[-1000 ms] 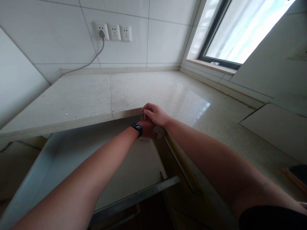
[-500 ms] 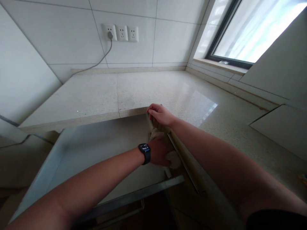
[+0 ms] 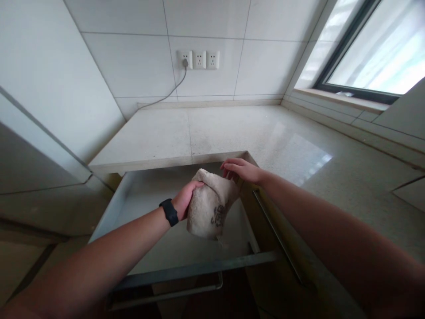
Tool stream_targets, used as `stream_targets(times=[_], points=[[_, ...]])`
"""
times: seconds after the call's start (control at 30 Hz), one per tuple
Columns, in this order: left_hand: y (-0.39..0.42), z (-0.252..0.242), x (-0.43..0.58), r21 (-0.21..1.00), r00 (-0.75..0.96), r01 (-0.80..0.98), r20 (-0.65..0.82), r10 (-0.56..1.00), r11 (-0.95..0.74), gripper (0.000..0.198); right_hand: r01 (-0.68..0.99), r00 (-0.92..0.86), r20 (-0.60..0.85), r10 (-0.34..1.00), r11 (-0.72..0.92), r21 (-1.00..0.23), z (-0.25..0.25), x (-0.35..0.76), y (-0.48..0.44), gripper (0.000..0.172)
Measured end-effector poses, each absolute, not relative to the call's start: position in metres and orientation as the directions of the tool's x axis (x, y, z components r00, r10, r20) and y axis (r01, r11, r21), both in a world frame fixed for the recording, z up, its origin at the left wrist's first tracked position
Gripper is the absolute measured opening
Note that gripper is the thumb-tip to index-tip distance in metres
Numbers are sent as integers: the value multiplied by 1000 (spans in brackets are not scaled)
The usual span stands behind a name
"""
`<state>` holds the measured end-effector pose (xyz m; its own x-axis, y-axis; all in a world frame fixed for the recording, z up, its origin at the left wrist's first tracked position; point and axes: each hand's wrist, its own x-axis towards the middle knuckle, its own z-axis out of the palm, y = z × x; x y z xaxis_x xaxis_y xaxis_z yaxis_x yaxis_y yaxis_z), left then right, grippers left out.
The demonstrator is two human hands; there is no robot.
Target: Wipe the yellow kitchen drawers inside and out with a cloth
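Beige cloth [image 3: 212, 204] lifted from the drawer's right inner edge, now held above the open drawer [image 3: 186, 248]. Left hand [image 3: 186, 198], black watch [image 3: 169, 212] at wrist, clenched around cloth's upper left. Right hand [image 3: 241, 170] pinching cloth's upper right, near the countertop [image 3: 265, 133] corner. Dark stain on cloth's lower face.

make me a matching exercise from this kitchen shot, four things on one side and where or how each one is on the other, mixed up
Things:
1. cloth
2. drawer
3. plug
4. watch

Places or states:
A. in the wall socket above the counter
B. on the left wrist
C. pulled open under the counter
D. held up between the left hand and the right hand

Pairs: 1-D, 2-C, 3-A, 4-B
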<state>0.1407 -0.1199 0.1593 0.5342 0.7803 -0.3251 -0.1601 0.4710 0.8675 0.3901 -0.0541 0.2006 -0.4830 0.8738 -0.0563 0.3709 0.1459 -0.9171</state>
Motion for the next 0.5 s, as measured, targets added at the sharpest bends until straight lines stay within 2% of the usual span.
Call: stream_targets(times=[0.07, 0.13, 0.23, 0.4, 0.5], points=[[-122, 163, 116, 837, 498, -170, -382, 778, 519, 49, 356, -531, -85, 843, 131, -925, 202, 381, -61, 39], [-127, 166, 95, 855, 483, -155, -371, 793, 494, 50, 310, -562, -60, 825, 143, -940, 205, 370, -70, 42], [-137, 174, 71, 912, 472, -109, -304, 828, 397, 53, 247, -580, -19, 815, 153, -957, 211, 352, -86, 41], [-161, 191, 46, 968, 429, -106, -163, 888, 229, 65, 179, -647, -24, 762, 122, -976, 227, 313, -117, 56], [-174, 197, 34, 986, 379, -118, -62, 923, 114, 73, 97, -635, -2, 773, 77, -992, 226, 281, -133, 58]])
